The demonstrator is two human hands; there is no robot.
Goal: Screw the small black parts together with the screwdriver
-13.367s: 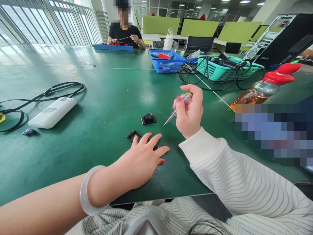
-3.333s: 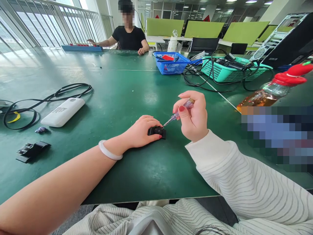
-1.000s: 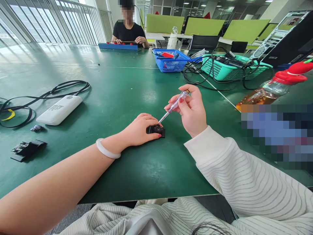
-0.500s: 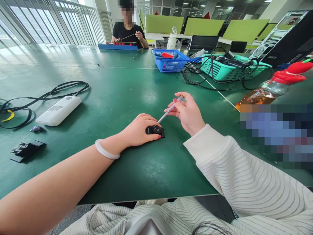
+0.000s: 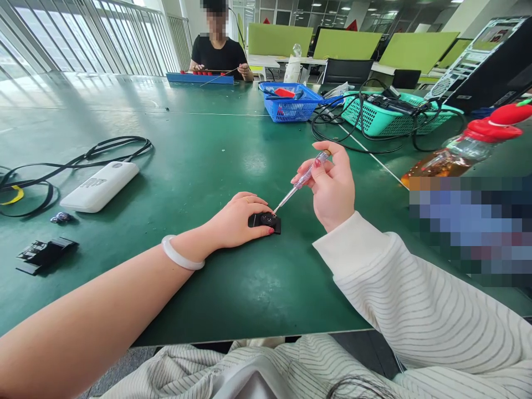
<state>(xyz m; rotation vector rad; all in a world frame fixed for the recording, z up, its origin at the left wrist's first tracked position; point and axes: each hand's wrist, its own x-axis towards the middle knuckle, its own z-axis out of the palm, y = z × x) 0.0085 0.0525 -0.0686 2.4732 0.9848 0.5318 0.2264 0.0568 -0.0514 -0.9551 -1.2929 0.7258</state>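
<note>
My left hand (image 5: pixel 239 221) grips a small black plastic part (image 5: pixel 268 220) against the green table (image 5: pixel 199 160), thumb on its near side and fingers on the far side. Round recesses show on the top of that part. Between the fingers and thumb of my right hand (image 5: pixel 332 185) is a screwdriver (image 5: pixel 305 178) with a clear handle, held at a slant. Its metal tip points down and left and meets the far right edge of the black part; whether it sits in a screw is too small to tell.
At left lie a white power bank (image 5: pixel 100 187), black cables (image 5: pixel 103 151), a small dark bundle (image 5: pixel 63 218) and another black part (image 5: pixel 45 255). Further back stand a blue basket (image 5: pixel 291 108) and a green basket (image 5: pixel 369 119). A red-capped bottle (image 5: pixel 457 152) is at right. A person (image 5: pixel 218 58) sits across.
My right hand has shifted right and slightly up, and the screwdriver's tip has moved right along the black part. My left hand stays nearly still. The person opposite has lowered a thin stick.
</note>
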